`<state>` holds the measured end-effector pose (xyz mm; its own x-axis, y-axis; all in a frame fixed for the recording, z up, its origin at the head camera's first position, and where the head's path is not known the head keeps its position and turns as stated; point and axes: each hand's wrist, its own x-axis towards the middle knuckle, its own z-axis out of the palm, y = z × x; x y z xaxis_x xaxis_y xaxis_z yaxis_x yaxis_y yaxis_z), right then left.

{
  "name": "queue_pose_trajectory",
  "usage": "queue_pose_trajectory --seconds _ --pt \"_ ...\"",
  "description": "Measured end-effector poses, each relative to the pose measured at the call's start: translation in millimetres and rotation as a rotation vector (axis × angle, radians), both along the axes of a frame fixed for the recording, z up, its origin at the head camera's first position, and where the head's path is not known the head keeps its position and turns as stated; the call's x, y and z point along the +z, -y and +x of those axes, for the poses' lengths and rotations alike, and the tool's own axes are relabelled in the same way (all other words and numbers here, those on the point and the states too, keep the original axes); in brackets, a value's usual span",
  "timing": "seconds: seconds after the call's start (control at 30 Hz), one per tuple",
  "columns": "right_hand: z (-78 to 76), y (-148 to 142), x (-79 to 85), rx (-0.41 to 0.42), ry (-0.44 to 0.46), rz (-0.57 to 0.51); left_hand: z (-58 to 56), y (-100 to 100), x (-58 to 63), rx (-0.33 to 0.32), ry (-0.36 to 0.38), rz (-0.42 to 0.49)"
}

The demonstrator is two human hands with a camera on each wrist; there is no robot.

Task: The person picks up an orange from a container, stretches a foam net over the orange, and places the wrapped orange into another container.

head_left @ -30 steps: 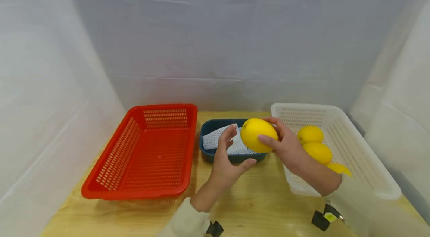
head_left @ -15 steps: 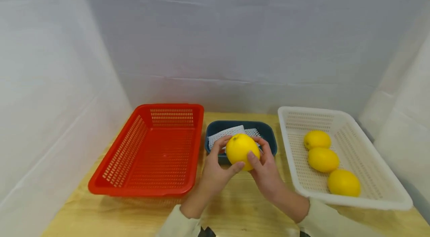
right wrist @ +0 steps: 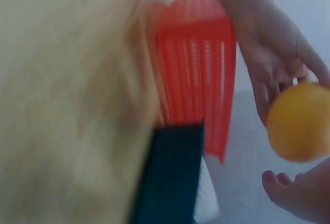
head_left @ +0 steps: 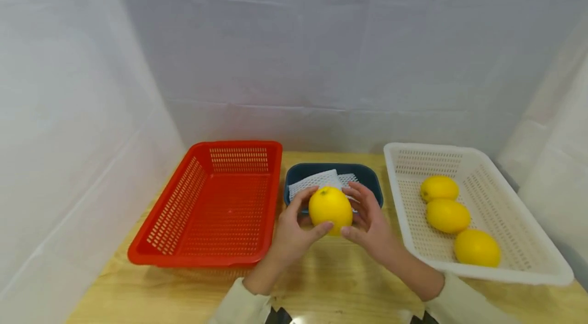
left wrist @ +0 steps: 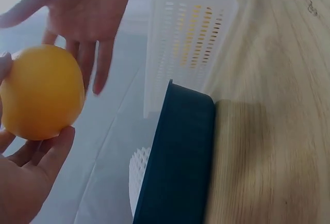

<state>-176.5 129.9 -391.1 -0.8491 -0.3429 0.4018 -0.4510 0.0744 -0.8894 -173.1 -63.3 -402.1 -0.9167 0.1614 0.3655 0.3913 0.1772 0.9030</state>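
My left hand [head_left: 294, 232] holds a yellow citrus fruit [head_left: 329, 209] between thumb and fingers, stem end up, in front of the blue tray [head_left: 294, 172]. On the fruit's other side my right hand [head_left: 374, 229] is spread beside it. In the left wrist view the right hand's fingers [left wrist: 104, 61] extend past the fruit, with the palm apart from it. Below the fruit in that view, the left hand [left wrist: 31, 182] supports it. White foam net sleeves [head_left: 321, 179] lie in the tray, partly hidden by the hands and fruit.
To the left stands a red slotted basket [head_left: 271, 201] with nothing visible inside. A white slotted basket [head_left: 546, 242] on the right holds three more yellow fruits [head_left: 447, 216]. White sheeting [head_left: 294, 58] encloses the back and sides of the wooden table [head_left: 331, 283].
The right hand brought the fruit left from near the white basket to the left hand. Both hands held it half a second ago; since then the right hand's fingers have loosened and drawn away.
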Motion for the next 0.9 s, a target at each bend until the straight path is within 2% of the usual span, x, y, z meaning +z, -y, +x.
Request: queue_pose_trajectory --seconds 0.1,0.17,0.23,0.3,0.47,0.73,0.9 --pt "-1.0 -8.5 0.4 -0.034 -0.233 0.155 0.8 1.5 -0.1 -0.015 -0.003 -0.061" --pt "-1.3 -11.6 -0.1 -0.059 -0.345 0.251 2.1 2.1 -0.6 -0.045 -0.003 -0.101" --pt "-1.2 -13.4 -2.1 -0.049 -0.402 0.313 3.2 2.8 -2.4 -0.088 0.0 -0.132" --pt "-0.9 -14.4 -5.9 -0.018 -0.418 0.343 5.2 3.6 -4.5 -0.136 0.02 -0.146" --pt "0.7 -14.2 -16.8 0.043 -0.312 0.351 9.5 5.9 -10.7 -0.185 0.077 -0.187" --pt "3.2 -8.3 -33.4 0.025 -0.197 0.338 10.0 8.5 -21.8 -0.221 0.154 -0.169" --pt "3.9 -5.0 -47.5 0.044 -0.087 0.357 10.7 12.2 -31.3 -0.249 0.189 -0.197"
